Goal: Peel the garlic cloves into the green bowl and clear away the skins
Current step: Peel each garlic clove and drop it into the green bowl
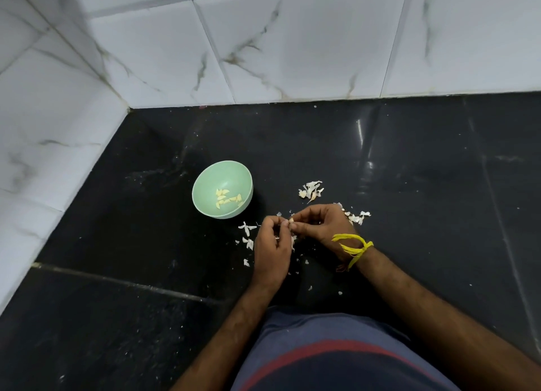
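A green bowl point(205, 182) stands on the black counter, holding several peeled garlic cloves point(227, 199). Just right of and nearer than the bowl, my left hand point(270, 248) and my right hand point(317, 223) meet fingertip to fingertip. Between them they pinch one small garlic clove point(291, 221). A yellow thread is tied round my right wrist. White garlic skins lie scattered around both hands, with a heap of skins and cloves point(311, 189) beyond my right hand and another small cluster of skins point(357, 216) to its right.
The black stone counter point(409, 171) runs into a corner of white marble-patterned wall tiles point(263, 45) at the back and left. A seam crosses the counter at the lower left. Small skin scraps point(247, 229) lie left of my left hand.
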### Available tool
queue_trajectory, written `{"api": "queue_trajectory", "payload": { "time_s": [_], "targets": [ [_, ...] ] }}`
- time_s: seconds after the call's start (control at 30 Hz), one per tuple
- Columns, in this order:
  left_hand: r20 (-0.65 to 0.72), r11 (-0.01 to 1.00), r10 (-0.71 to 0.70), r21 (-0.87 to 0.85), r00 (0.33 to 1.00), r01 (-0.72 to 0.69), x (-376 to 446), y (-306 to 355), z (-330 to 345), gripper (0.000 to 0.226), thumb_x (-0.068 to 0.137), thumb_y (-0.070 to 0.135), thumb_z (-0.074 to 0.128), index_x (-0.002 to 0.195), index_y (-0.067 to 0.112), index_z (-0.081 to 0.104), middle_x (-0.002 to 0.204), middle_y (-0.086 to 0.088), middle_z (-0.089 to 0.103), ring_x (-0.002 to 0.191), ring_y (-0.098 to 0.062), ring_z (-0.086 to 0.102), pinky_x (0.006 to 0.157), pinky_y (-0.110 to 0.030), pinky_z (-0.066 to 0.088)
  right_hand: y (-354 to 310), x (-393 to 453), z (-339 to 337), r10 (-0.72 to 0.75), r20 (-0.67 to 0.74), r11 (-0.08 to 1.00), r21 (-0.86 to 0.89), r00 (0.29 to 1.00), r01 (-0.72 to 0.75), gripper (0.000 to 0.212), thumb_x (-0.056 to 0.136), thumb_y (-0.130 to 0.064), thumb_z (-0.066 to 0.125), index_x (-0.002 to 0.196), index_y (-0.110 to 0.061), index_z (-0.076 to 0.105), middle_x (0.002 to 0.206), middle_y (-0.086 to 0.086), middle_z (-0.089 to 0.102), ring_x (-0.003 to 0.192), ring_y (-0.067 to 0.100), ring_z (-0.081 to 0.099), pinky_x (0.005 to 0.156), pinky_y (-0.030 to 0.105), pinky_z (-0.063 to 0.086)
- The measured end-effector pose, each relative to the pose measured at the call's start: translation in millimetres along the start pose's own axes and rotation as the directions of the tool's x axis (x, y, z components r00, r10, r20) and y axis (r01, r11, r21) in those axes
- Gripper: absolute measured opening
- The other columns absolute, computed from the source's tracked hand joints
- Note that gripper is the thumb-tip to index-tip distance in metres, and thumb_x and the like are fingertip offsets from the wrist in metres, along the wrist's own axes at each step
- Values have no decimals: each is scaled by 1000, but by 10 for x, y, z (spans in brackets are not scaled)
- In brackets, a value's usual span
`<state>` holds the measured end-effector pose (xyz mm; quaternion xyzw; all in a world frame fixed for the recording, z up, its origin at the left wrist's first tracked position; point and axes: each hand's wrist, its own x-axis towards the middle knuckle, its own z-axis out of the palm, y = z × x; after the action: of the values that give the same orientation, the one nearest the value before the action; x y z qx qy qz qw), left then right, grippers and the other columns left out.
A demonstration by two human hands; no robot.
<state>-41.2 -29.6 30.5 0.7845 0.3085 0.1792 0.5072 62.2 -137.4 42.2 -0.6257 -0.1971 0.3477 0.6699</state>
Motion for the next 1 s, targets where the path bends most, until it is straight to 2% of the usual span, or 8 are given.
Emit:
{"api": "queue_trajectory", "payload": {
  "time_s": [0.13,0.27,0.33,0.43,0.53,0.67,0.77,1.0],
  "targets": [
    [19,993,66,95,998,-68,-38,20,-22,12,98,24,53,91,14,55,83,1,60,76,-17,56,69,-39,50,-3,-27,4,-52,-22,998,-44,998,51,16,79,-15,78,90,-5,75,81,16,73,78,37,70,73,43,60],
    [-14,982,72,173,997,-68,-54,22,-24,8,99,18,54,92,14,55,88,4,60,84,-15,57,76,-37,49,53,-34,66,-70,-61,995,-76,996,65,14,80,-12,77,91,-4,75,84,12,74,83,30,71,76,37,60],
    [-19,977,81,201,996,-76,-64,33,-23,7,99,18,54,92,15,55,89,5,60,85,-13,56,76,-32,47,55,-40,83,-36,-95,999,-26,995,33,13,81,-9,76,92,-2,75,86,14,74,82,24,71,72,31,59],
    [-43,971,57,234,997,-46,-54,11,-37,7,99,18,55,92,16,55,88,4,61,83,-14,56,74,-30,45,24,-49,96,37,-126,989,147,991,-18,8,82,-8,74,88,-3,75,85,18,73,75,20,66,66,26,54],
    [-67,980,41,195,997,-28,-50,-27,-82,7,98,17,58,92,16,62,87,5,66,83,-13,62,75,-32,49,17,-37,71,69,-117,972,233,991,-40,8,81,-8,73,87,-3,76,86,20,72,78,24,66,68,29,55],
    [-76,967,207,169,975,-192,-95,113,-143,10,97,16,63,102,13,71,98,8,71,95,-5,65,83,-20,50,31,-42,28,129,-53,964,240,990,-112,24,78,-14,74,95,2,74,94,29,69,84,33,65,77,40,58],
    [-53,932,306,220,950,-288,-69,174,-164,5,92,13,70,94,13,74,91,9,71,88,-3,65,77,-15,50,45,-48,19,167,-44,956,251,985,-151,26,77,-13,76,95,5,72,96,33,67,86,39,64,85,53,53],
    [-6,926,292,251,956,-282,-30,186,-193,5,85,11,74,88,14,76,83,8,72,76,-3,66,69,-16,52,0,-120,18,160,-41,965,214,986,-148,28,75,-9,77,94,9,70,94,33,68,87,42,66,83,53,55]
  ]
}}
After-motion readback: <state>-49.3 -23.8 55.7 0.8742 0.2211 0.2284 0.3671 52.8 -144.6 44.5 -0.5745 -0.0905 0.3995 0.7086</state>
